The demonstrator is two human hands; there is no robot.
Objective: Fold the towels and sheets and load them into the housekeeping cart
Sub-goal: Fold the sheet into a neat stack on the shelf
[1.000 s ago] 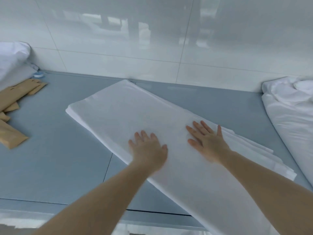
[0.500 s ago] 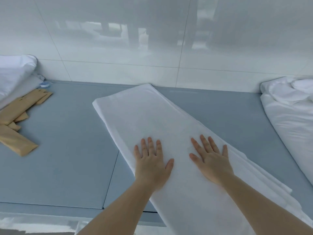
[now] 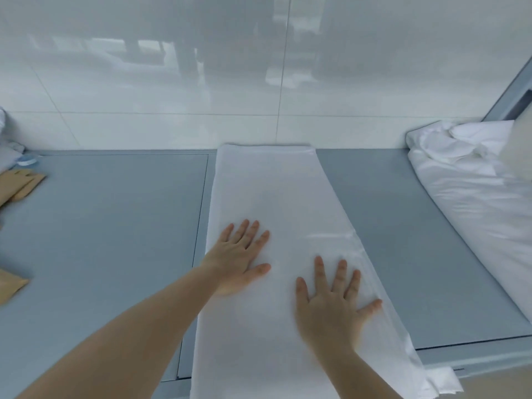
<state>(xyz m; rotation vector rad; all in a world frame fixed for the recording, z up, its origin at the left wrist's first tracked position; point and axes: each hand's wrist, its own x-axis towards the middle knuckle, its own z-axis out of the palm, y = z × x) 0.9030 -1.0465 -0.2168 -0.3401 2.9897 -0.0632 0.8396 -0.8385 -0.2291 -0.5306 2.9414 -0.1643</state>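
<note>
You're pressing one folded sheet (image 3: pixel 267 197) flat with both palms, left hand (image 3: pixel 240 257) and right hand (image 3: pixel 335 305) lying spread, gripping nothing. It's running from the wall (image 3: pixel 201 82) past the near edge of the grey table (image 3: pixel 115 240). One rumpled linen pile (image 3: pixel 475 182) is crowding your right; brown packets (image 3: pixel 20 182) are sitting far left.

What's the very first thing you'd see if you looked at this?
Two bare hands pressed flat on a long white folded sheet in the middle of the grey table: the left hand sits farther up, the right hand nearer. A crumpled pile of white linen lies at the right, and tan packets at the left edge.
</note>
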